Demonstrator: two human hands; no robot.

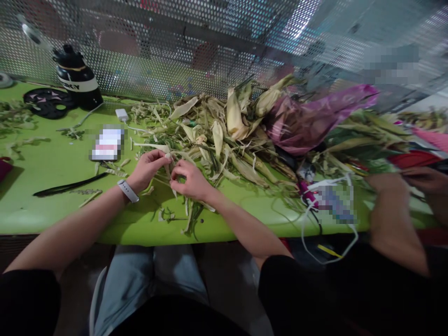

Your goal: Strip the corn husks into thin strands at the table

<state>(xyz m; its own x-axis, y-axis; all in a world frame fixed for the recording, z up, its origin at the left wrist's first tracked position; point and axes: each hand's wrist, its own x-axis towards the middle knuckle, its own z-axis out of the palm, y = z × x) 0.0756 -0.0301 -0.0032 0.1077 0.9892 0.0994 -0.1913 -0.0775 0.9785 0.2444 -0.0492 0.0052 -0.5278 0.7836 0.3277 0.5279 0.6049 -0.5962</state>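
Note:
Close together over the near part of the green table (pixel 210 228), my two hands pinch a pale strip of corn husk (pixel 171 173). My left hand (pixel 150 169), with a light watch band on its wrist, grips the strip's upper end between thumb and fingertips. Lower down, my right hand (pixel 191 181) has thumb and forefinger closed on the same strip. Just beyond the fingers spreads a heap of dry and green corn husks (pixel 217 140). Loose shreds of husk (pixel 191 217) lie below my right hand.
A phone (pixel 108 142), a white charger (pixel 122 115), a black strap (pixel 70 185) and a black bottle (pixel 79 79) are on the left. A purple plastic bag (pixel 301 123) rests on the husks. At right are a white cable (pixel 304 233) and another person's arms (pixel 392 205). Perforated metal (pixel 157 46) stands behind.

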